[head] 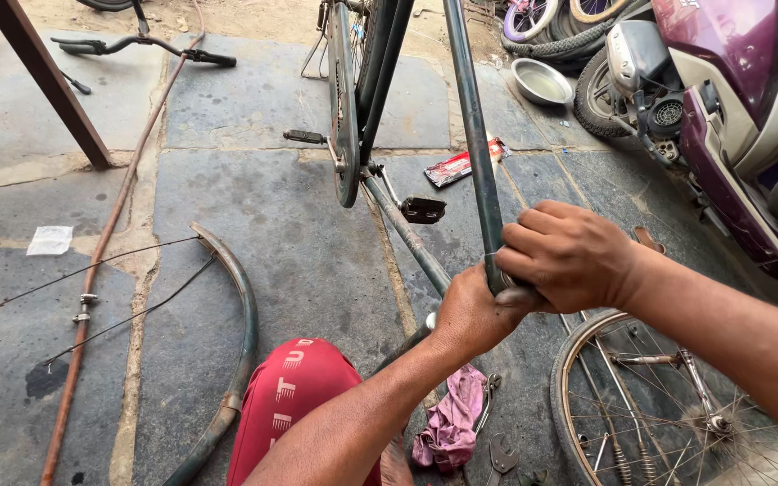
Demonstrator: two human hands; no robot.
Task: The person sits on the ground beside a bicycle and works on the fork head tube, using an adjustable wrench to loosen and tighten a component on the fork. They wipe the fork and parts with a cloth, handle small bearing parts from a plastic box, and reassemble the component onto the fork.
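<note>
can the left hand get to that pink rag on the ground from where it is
Probably yes. The left hand is on the bicycle frame tube, and the pink rag lies on the stone floor just below it, uncovered, beside a spanner; nothing stands between them.

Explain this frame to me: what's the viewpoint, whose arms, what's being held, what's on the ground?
One picture, from a camera worn on a person's head, looking down at their own bare hands; there is no machine. The right hand wraps the lower end of a dark bicycle frame tube, and the left hand has its grip just under it. On the stone floor lie a curved mudguard, a pink rag, spanners, a spoked wheel and a metal bowl. A purple scooter stands at the right.
</note>
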